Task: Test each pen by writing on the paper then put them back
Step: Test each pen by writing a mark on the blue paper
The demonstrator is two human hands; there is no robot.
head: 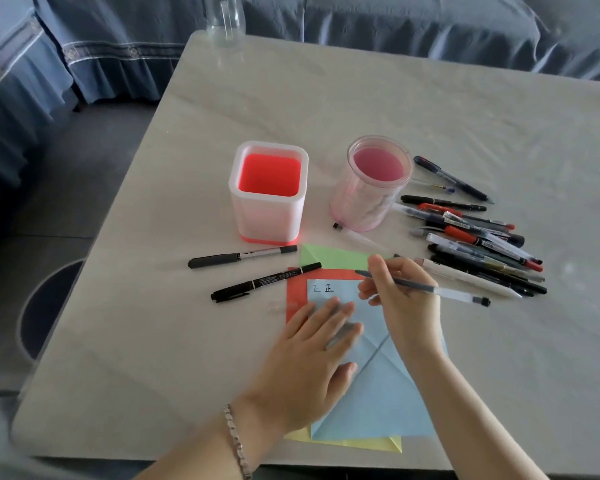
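A silver bracelet (236,441) sat on the left wrist, closest of all. The left hand (312,358) lay flat with its fingers straight, pressing on the blue paper (378,403); it looked a bit blurry. The right hand (402,299) pinched a pen (426,288) between thumb and fingers. The pen lay almost sideways. Its dark end pointed left and a little up, and its clear end stuck out to the right. I could not tell if that dark end had a cap on. The dark end was at the top edge of the blue paper, just right of two small black marks (323,289) written there. So the free spot beside the marks was closest to the right hand, which I think only had to tip the pen down. Red paper (293,292), green paper (333,258) and yellow paper (361,443) peeked out from under the blue one. Two black markers (243,256) lay to the left on the tabletop (153,341). A pile of pens (482,244) waited on the right. Farther back stood a square holder (268,192) and a round holder (371,183), both with nothing in them.
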